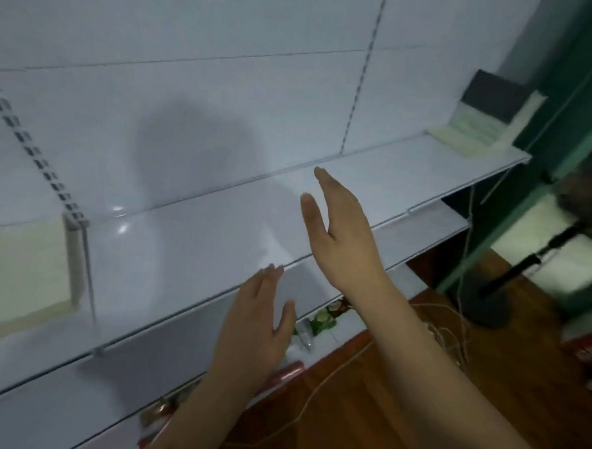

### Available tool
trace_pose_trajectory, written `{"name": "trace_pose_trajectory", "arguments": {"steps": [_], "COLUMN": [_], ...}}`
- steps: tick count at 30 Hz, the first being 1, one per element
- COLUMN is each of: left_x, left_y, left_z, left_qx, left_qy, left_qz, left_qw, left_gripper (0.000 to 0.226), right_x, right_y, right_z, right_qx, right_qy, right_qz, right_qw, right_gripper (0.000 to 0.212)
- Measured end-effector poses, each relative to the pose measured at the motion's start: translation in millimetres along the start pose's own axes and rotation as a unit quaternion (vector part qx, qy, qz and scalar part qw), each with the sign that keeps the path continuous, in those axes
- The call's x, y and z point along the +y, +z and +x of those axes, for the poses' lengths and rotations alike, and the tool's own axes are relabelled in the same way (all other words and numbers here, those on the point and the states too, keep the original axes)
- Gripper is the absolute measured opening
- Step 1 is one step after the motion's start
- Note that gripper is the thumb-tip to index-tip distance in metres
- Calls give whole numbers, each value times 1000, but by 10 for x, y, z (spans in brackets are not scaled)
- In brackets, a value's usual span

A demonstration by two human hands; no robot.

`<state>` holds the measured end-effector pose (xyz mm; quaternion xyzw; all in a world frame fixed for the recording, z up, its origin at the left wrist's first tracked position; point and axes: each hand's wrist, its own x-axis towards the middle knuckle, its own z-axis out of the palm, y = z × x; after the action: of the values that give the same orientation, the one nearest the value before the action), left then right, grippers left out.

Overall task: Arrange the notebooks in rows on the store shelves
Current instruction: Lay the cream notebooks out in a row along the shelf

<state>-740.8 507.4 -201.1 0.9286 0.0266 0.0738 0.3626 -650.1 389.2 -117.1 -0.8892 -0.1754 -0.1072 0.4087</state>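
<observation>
two bare hands reach out over a white store shelf [191, 239], and neither holds anything. the left hand [258, 322] is low, near the shelf's front edge, with its fingers straight and close together and its thumb spread off to the side; its fingertips lie right at the front lip, though i cannot tell if they touch it. the right hand [342, 233] is higher and further in, above the shelf surface, flat and turned on edge, fingers straight and together, thumb held apart, gripping nothing. the stretch of shelf under both hands is bare white, and a soft shadow falls on the white back panel [158, 79] behind it. at the far right end of the same shelf sits a pile of pale cream and light green notebooks [471, 130], lying flat against the back panel, with a dark grey one [493, 97] leaning upright behind them. at the far left, past a slotted upright and a shelf bracket, a pale cream block [21, 268] shows, too blurred to say whether it is more notebooks. lower shelves [424, 231] step out beneath, and on one of them, below the left hand, lie colourful packets [320, 320] in green, red and white. a thin pale cord [313, 397] trails over the reddish brown wooden floor [485, 371], and a dark stand with a round base [489, 306] stands near a green frame [549, 134] at right.
</observation>
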Motion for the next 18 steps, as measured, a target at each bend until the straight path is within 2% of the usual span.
{"name": "trace_pose_trajectory", "arguments": {"steps": [2,7,12,18], "left_x": [369,942,1202,1647], "left_y": [342,1022,1574,2317], "left_z": [119,508,1059,2172], "left_qx": [-34,-86,-123,-145], "left_qy": [26,69,99,133], "left_qz": [-2,11,41,31], "left_qw": [999,994,987,980], "left_gripper": [63,57,58,61], "right_x": [411,1266,1994,2877], "right_y": [-417,-1151,-1579,-2047], "right_z": [-14,76,374,1114], "right_qx": [25,64,90,95], "right_qy": [22,54,86,115], "right_qz": [-24,-92,-127,-183], "right_qw": [999,992,984,972], "right_gripper": [65,64,66,66]}}
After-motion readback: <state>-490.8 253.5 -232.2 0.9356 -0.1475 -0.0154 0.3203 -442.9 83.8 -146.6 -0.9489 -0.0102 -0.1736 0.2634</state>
